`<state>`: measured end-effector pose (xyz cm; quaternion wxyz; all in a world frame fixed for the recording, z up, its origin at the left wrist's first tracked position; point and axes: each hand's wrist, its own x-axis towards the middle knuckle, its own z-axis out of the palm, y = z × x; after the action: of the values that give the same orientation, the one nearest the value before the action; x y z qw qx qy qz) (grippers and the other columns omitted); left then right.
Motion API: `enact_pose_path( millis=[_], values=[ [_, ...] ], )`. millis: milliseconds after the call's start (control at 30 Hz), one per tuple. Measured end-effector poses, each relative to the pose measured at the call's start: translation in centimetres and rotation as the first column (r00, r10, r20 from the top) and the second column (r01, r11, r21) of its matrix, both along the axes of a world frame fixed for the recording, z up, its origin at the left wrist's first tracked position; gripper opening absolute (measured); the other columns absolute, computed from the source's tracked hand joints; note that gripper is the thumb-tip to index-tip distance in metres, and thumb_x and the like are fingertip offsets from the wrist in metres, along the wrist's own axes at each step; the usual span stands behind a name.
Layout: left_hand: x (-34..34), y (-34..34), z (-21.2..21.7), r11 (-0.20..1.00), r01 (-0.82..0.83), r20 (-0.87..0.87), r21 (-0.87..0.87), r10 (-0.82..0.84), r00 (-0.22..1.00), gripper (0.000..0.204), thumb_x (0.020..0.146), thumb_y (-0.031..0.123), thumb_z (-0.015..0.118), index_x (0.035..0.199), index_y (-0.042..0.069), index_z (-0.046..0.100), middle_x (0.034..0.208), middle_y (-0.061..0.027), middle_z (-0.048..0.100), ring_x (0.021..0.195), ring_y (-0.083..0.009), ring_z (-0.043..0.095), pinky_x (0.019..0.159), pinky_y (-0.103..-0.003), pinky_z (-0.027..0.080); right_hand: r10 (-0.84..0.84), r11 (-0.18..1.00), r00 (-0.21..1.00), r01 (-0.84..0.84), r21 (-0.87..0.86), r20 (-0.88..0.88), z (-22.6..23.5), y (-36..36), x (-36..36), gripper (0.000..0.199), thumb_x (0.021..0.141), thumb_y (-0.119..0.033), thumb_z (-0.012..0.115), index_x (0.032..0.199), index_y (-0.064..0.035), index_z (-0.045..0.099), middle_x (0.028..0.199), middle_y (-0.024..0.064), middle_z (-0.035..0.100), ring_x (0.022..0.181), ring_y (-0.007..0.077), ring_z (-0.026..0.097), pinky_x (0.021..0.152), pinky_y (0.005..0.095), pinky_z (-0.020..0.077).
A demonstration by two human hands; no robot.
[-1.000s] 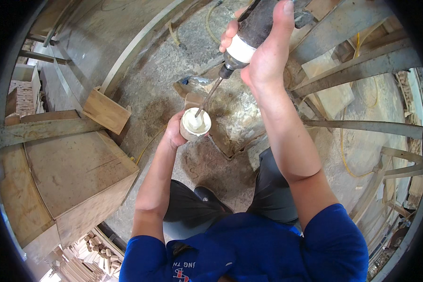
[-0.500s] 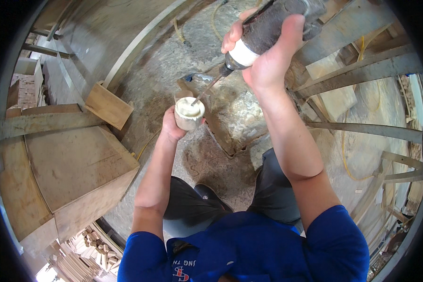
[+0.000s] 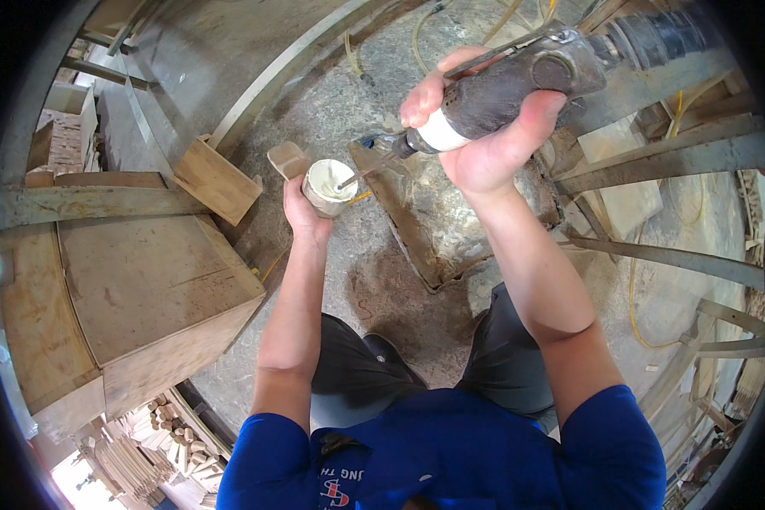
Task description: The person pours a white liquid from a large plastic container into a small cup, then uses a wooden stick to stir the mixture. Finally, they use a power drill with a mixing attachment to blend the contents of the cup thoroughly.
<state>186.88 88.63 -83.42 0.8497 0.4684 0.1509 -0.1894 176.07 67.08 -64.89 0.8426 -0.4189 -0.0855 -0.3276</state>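
Note:
In my left hand (image 3: pixel 302 210) is a small pale cup (image 3: pixel 330 197) holding creamy white paste, its mouth tilted toward the right. A flat brown paddle-like piece (image 3: pixel 289 159) sticks out beside the cup above my thumb; whether my hand grips it is hidden. My right hand (image 3: pixel 483 161) is wrapped around a dark drill (image 3: pixel 506 92) with a white collar and black chuck. From the chuck a thin rod (image 3: pixel 371 172) slopes down to the left, its tip inside the cup at the paste.
Below lies a worn floor with a paste-smeared sheet (image 3: pixel 450 217). Wooden boxes (image 3: pixel 157 289) stand at left, beside an open small box (image 3: pixel 217 181). Metal bars (image 3: pixel 671 161) cross the right side. A yellow hose (image 3: pixel 633 306) trails there; cut wood pieces (image 3: pixel 174 438) lie lower left.
The cup has shifted slightly left and up and tipped more toward the rod. The drill has come lower and swung flatter, with the rod still in the cup. The brown piece now shows farther left.

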Motion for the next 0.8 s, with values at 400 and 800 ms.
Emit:
enact_pose_path(
  millis=[400, 800],
  values=[
    [-2.7, -1.9, 1.1, 0.873, 0.464, -0.295, -0.151, -0.488, 0.821, 0.030, 0.085, 0.026, 0.044, 0.098, 0.002, 0.057, 0.093, -0.0098, 0.063, 0.086, -0.0227, 0.061, 0.079, -0.038, 0.050, -0.095, 0.995, 0.995, 0.095, 0.027, -0.025, 1.7, -1.2, -0.9, 0.086, 0.072, -0.082, 0.016, 0.087, -0.0048, 0.052, 0.060, 0.0075, 0.053, 0.052, 0.0223, 0.051, 0.052, 0.0350, 0.0437],
    [-3.5, -2.8, 1.1, 0.864, 0.458, -0.366, -0.210, -0.504, 0.783, 0.027, 0.084, 0.022, 0.045, 0.097, 0.001, 0.057, 0.091, -0.0107, 0.063, 0.083, -0.0228, 0.061, 0.077, -0.038, 0.051, -0.017, 1.000, 0.997, 0.017, 0.002, -0.073, 2.8, -1.4, -1.3, 0.083, 0.075, -0.079, 0.016, 0.081, -0.0040, 0.051, 0.062, 0.0090, 0.052, 0.054, 0.0228, 0.049, 0.052, 0.0358, 0.0411]
  ],
)
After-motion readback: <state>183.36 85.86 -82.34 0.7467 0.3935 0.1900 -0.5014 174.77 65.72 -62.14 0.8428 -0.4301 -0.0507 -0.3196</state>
